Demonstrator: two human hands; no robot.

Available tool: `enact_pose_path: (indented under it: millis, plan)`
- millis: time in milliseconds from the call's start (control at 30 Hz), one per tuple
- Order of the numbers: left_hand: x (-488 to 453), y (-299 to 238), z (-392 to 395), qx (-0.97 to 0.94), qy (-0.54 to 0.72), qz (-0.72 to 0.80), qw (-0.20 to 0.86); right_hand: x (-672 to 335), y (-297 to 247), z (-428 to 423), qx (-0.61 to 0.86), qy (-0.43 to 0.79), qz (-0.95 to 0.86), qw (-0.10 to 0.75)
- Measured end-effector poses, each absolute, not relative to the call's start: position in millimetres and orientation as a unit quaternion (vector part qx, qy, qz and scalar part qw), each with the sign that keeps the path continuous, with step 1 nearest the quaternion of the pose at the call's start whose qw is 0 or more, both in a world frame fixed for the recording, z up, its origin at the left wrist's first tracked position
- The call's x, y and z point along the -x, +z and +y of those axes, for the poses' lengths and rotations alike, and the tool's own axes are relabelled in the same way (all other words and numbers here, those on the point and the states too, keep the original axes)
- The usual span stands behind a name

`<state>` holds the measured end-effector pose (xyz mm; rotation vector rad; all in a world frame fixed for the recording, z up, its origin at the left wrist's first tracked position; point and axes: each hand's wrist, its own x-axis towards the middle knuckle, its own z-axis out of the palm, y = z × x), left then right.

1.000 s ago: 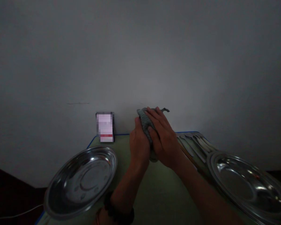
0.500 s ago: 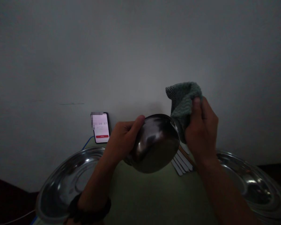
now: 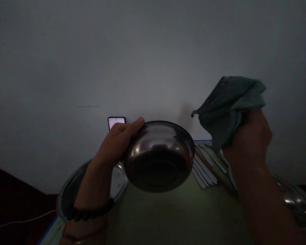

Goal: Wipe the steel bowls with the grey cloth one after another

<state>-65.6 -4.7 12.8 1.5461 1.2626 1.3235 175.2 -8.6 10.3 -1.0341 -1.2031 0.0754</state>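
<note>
My left hand (image 3: 117, 139) grips a shiny steel bowl (image 3: 159, 156) by its left side, thumb on the rim. The bowl is tilted so its rounded underside faces me, and its inside is hidden. Off to the right and higher, my right hand (image 3: 252, 136) is closed around a grey-green cloth (image 3: 229, 102), which hangs bunched and slightly blurred, apart from the bowl. Below the space between both hands lie several utensils with pale flat handles (image 3: 204, 173) and a brown wooden stick (image 3: 206, 163) on the green tabletop (image 3: 168, 214).
A large steel basin (image 3: 68, 187) stands at the left, partly behind my left forearm. Another steel basin (image 3: 295, 200) is at the right, partly behind my right forearm. A phone (image 3: 116, 120) leans against the grey wall (image 3: 153, 61). A white cable (image 3: 22, 221) runs at lower left.
My right hand has moved right and up with the cloth, away from the bowl's rim. The bowl has turned to show more of its base. The view has shifted a little.
</note>
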Motion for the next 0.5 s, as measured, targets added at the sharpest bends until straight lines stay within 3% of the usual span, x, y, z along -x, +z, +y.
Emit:
enact_pose_path:
  millis: [33,133,200,333,500]
  plan:
    - [63.7,13.5,-7.1,-0.642,0.487,0.483,0.344,-164.4,8.3,-12.6,0.466,0.033,-0.551,0.692]
    - [58.0,14.9,-12.1,-0.733,0.417,0.458,0.282,-132.7,-2.0,-18.4,0.409,0.128,-0.759,0.49]
    - [57.5,15.3,-13.3,-0.756,0.394,0.456,0.255,-121.2,-9.7,-15.8,0.398,0.168,-0.795,0.427]
    - [62.6,13.2,-11.6,-0.747,0.392,0.459,0.279,-126.8,-17.2,-3.9,0.361,0.226,-0.796,0.431]
    - [65.3,7.2,-1.9,-0.636,0.523,0.462,0.33,-140.9,-22.3,9.6,0.339,0.324,-0.7,0.538]
